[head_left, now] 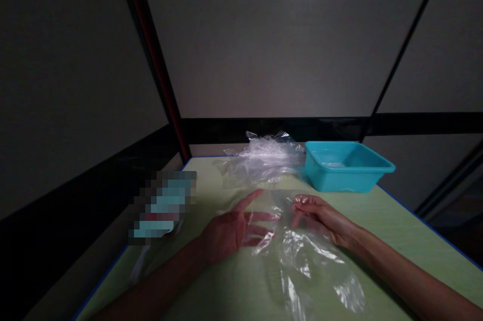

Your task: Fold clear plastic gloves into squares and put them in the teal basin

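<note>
A clear plastic bag hangs over the near middle of the table, its lower end trailing toward me. At its upper right edge, my right hand pinches the film between thumb and fingers. My left hand has its fingers stretched out and spread, with the bag's film over the fingers. Whether those fingers are inside the bag or behind it, I cannot tell. Beyond both hands lies a heap of clear plastic bags.
A turquoise plastic basin stands at the back right with something whitish inside. On the left edge of the green table lies a blurred-out item. Grey panel walls rise behind and to the left.
</note>
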Demonstrator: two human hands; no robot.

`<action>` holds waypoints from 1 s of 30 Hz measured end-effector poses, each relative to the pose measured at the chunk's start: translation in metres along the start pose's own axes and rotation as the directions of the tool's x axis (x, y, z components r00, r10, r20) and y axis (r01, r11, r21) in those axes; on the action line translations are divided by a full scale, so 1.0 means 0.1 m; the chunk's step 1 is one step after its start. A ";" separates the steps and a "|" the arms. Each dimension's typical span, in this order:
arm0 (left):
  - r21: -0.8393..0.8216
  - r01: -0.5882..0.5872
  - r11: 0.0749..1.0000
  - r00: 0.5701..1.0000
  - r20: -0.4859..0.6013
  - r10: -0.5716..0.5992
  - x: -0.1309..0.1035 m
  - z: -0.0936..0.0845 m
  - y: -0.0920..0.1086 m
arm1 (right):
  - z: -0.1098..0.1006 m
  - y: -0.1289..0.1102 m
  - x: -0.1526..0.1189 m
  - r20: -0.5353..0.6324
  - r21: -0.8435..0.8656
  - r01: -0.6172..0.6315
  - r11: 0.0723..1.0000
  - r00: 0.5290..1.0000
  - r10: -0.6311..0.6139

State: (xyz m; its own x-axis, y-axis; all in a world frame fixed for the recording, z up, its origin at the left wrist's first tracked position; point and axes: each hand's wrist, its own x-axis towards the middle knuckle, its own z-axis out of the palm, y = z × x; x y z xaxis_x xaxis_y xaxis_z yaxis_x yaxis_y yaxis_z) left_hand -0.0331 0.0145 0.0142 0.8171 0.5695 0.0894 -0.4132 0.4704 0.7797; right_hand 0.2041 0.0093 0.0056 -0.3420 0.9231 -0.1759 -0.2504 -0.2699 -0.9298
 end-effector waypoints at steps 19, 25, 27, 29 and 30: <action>0.701 0.091 0.707 0.615 -0.598 0.514 0.11 -0.08 0.00 | -0.05 -0.08 -0.04 0.087 0.112 0.003 0.994 0.996 -0.013; 0.743 0.205 0.637 0.570 -0.620 0.540 0.08 -0.11 0.02 | -0.08 -0.11 -0.03 0.116 0.182 0.043 0.982 0.991 -0.065; 0.760 0.248 0.600 0.557 -0.619 0.553 0.08 -0.15 0.03 | -0.11 -0.16 -0.04 0.142 0.162 0.040 0.986 0.988 -0.064; 0.783 0.304 0.543 0.550 -0.610 0.571 0.08 -0.22 0.03 | -0.14 -0.21 -0.06 0.166 0.107 0.036 0.994 0.985 -0.053; 0.798 0.330 0.505 0.549 -0.597 0.585 0.08 -0.26 0.03 | -0.15 -0.24 -0.07 0.172 0.062 0.031 0.998 0.984 -0.041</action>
State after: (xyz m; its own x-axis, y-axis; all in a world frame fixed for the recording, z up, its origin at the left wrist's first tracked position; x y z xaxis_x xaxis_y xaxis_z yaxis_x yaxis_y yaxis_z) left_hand -0.0379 0.0381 0.0011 -0.0335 0.9903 0.1350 0.3810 -0.1122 0.9177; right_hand 0.2261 0.0133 0.0239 -0.4825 0.8723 -0.0794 -0.3163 -0.2580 -0.9129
